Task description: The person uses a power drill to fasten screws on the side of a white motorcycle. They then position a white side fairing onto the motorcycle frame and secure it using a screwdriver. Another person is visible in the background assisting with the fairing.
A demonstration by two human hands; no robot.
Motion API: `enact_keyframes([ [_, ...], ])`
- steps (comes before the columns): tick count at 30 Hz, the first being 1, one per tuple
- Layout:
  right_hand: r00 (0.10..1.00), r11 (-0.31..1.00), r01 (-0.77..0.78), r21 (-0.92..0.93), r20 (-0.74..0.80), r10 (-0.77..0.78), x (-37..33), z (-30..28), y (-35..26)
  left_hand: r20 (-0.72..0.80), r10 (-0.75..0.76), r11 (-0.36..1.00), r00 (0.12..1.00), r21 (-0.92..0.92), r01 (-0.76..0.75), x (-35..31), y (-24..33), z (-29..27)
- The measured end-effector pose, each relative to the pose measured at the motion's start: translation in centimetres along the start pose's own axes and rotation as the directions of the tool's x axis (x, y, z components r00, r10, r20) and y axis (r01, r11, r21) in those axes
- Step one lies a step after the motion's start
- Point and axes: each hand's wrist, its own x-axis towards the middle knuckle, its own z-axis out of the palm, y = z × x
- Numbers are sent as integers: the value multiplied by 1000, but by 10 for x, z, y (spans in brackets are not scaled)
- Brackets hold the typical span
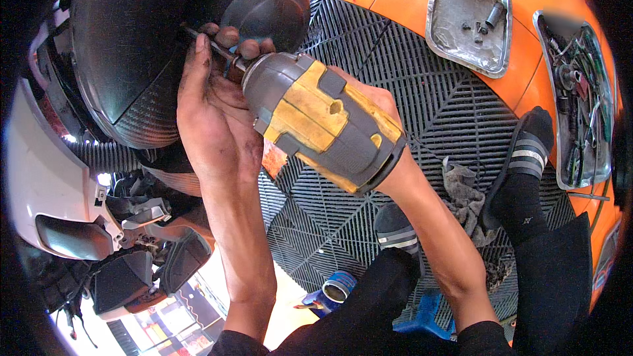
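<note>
A yellow and dark grey cordless impact driver (320, 118) is gripped by my right hand (372, 102), whose fingers are largely hidden behind the tool's body. From its nose a long thin metal bit (221, 49) points to the upper left, at a large black plastic cover (132, 33). My left hand (214, 95), palm turned up and smudged dark, has its fingers closed around the bit just ahead of the driver's nose. The bit's tip reaches the dark area beside the cover; what it touches there cannot be made out.
A metal tray (452, 46) with a socket and small parts lies on the orange floor. Another tray (564, 175), full of tools, is farther right. A grey rag (465, 191) and blue can (339, 283) sit near my feet. White bodywork (49, 165) stands at left.
</note>
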Motion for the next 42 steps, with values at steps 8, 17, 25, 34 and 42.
enact_keyframes([
  [8, 990, 978, -98, -185, 83, 115, 15, -6, -58, 104, 1, 1000, 995, -10, 0, -2, 11, -1],
  [17, 985, 910, -41, -413, 134, 106, 36, -5, -93, 15, 23, 990, 1000, -138, -21, -5, 11, 14],
  [25, 992, 883, 106, -458, 115, -59, 43, 4, -89, 162, -96, 895, 982, -418, 157, 10, 14, 2],
  [34, 984, 922, -116, -371, 82, 156, 15, -9, -61, -197, -144, 987, 970, 37, 154, -17, -5, 40],
  [42, 949, 750, -307, -585, -251, 192, -19, -63, -32, 109, -148, 988, 983, -34, 153, 19, -48, 84],
])
